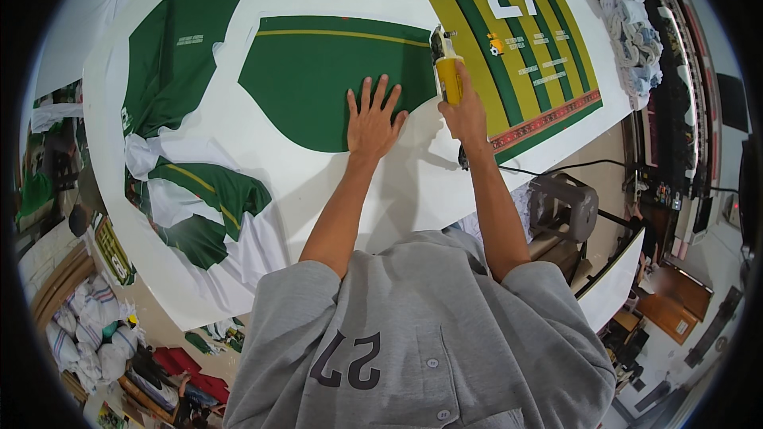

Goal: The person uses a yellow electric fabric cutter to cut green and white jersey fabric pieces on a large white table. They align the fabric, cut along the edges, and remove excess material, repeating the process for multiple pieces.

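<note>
My left hand (372, 123) lies flat, fingers spread, on a green fabric piece (306, 71) with a thin yellow band along its top. My right hand (465, 115) grips a yellow-handled power cutting tool (448, 75) upright at that piece's right edge; its blade is hidden or too small to tell. A black cord runs from the tool's foot to the right. Beside it lies an olive and green striped jersey panel (499, 71) with large white numerals, a small yellow emblem and a red patterned band along its bottom. Another green piece (175, 48) lies to the left.
The pieces lie on a white table (318, 191). Crumpled green and white fabric (203, 214) is at left, a pile of pale cloth (624, 24) at upper right. A dark chair (572, 214) stands beside the table. Stuffed sacks (95, 318) and people, partly visible, are at the lower edges.
</note>
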### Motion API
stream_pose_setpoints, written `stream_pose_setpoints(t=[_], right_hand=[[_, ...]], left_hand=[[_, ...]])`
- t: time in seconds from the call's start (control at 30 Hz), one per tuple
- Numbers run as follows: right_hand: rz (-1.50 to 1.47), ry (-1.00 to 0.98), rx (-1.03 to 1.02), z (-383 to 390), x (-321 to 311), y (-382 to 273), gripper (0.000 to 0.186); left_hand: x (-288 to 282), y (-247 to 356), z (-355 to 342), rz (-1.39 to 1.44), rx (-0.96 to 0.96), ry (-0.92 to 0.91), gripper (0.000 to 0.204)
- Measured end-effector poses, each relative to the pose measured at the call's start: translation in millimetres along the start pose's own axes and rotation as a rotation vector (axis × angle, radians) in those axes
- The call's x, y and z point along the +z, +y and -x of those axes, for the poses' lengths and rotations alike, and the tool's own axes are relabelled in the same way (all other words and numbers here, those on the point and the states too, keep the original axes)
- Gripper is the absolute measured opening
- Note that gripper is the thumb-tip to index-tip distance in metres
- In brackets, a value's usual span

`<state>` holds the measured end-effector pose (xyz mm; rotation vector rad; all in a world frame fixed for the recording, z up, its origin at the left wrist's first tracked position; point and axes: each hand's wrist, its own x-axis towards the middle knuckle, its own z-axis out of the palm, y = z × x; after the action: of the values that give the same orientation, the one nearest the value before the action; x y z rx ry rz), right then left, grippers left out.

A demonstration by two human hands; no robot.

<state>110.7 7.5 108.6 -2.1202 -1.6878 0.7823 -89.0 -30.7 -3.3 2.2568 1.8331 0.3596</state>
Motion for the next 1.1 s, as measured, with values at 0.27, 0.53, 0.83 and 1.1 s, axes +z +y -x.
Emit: stream_pose_setpoints(t=[0.27, 0.53, 0.83, 1.1], right_hand=[[-0.040, 0.064, 0.022, -26.8, 5.9, -23.7, 0.097], [-0.046, 0.138, -0.022, -60.1, 15.0, -16.1, 0.102], [-0.471, -0.009, -0.051, 14.4, -31.8, 64.8, 0.106], [-0.242, -0.276, -0.040, 187.7, -93.0, 134.1, 0.097]], left_hand=[[-6.7, 1.6, 1.5, -0.020, -0.002, -0.001, 0.064], [-6.6, 3.4, 3.6, -0.006, 0.011, 0.029, 0.064], [-32.5, -71.7, 76.8, -0.025, 0.337, -0.045, 0.063], [-103.3, -129.3, 166.9, 0.064, 0.354, -0.131, 0.062]])
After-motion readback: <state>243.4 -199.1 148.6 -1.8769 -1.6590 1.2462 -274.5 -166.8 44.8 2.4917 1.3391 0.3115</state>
